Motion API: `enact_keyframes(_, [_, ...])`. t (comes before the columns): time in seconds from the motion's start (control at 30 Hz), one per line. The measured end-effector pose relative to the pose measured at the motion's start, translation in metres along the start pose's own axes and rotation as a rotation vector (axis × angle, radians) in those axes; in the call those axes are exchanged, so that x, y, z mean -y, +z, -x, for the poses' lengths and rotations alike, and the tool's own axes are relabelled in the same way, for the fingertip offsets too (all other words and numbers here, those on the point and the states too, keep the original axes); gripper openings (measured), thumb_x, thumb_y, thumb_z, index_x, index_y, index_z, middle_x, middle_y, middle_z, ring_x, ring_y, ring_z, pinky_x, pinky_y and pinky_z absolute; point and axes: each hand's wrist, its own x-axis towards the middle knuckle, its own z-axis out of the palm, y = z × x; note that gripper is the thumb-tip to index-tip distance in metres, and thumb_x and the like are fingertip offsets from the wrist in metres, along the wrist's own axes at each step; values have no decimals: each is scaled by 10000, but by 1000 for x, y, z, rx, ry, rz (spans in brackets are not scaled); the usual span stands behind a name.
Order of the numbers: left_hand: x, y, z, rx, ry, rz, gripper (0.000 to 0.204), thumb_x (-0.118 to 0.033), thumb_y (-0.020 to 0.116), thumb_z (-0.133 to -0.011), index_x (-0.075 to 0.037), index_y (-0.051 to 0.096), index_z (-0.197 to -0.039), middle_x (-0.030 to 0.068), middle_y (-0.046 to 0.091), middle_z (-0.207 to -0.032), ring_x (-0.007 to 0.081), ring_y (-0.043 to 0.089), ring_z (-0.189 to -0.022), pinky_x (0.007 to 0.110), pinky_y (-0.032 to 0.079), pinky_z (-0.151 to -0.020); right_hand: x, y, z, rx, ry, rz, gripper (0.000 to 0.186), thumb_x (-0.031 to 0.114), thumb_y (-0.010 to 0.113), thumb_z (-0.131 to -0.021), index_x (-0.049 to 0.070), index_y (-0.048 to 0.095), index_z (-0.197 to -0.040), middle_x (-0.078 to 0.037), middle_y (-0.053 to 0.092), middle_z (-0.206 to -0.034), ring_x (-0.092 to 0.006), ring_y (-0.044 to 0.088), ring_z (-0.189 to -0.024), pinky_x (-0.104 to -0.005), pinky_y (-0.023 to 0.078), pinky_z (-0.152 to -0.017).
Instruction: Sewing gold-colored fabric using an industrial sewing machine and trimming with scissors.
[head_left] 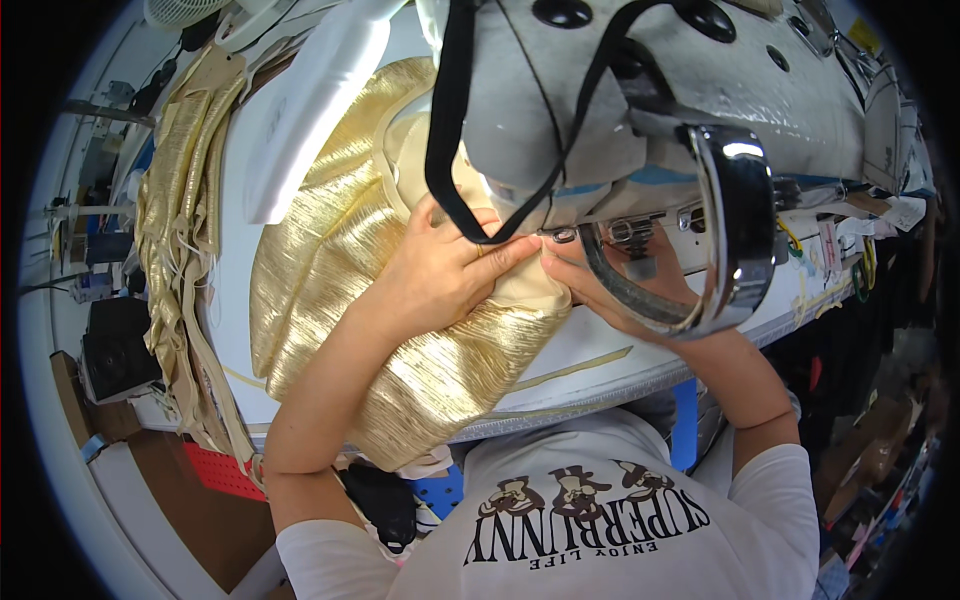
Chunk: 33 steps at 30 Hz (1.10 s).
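A shiny gold garment piece (430, 380) with a cream lining (530, 285) lies bunched over the white table, its lower part hanging past the front edge. My left hand (435, 270) bears on the cloth with bent fingers and grips it beside the needle area of a white sewing machine (560, 110). Opposite it, my right hand (610, 285) holds the cloth's right edge between thumb and fingers, close to the left fingertips. The chrome handwheel (735, 230) partly covers the right hand, and the machine head and a black strap (455, 120) hide the needle.
More gold pieces (185, 220) hang in a pile along the table's left side. A white lamp-like bar (330, 100) slants over the cloth. A narrow beige strip (575, 370) lies near the front edge. Coloured threads (795, 240) and small items sit right of the machine.
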Motion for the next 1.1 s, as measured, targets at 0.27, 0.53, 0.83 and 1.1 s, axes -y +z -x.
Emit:
enact_keyframes(0.27, [3,-2,-5,-34,70,57,462,-95,683,-762,-75,711,-1223,82,686,-1031,272,629,-1060,448,472,-1009,-1,0,-3,-4,30,18,194,136,723,-800,126,695,-992,2,640,-934,-239,633,-895,-423,498,-728])
enact_keyframes(0.53, [9,-15,-9,51,80,97,468,-107,648,-786,-51,688,-1249,116,695,-1141,297,633,-1116,422,495,-997,12,-18,-1,581,347,88,450,363,705,-902,279,636,-1338,54,653,-1237,-124,556,-1205,-495,287,-1081])
enact_keyframes(0.83, [14,-9,-8,55,168,19,437,-131,597,-821,-35,682,-1239,67,676,-1205,259,615,-1141,382,474,-1007,10,-5,15,404,252,146,434,356,649,-946,243,616,-1364,58,588,-1412,-139,485,-1323,-501,223,-1121])
enact_keyframes(1.1, [17,-19,-17,5,223,5,365,-127,650,-766,-67,733,-1117,35,676,-1171,246,607,-1136,386,469,-980,1,3,18,377,294,63,461,347,668,-938,242,600,-1382,35,601,-1390,-147,509,-1305,-479,262,-1105])
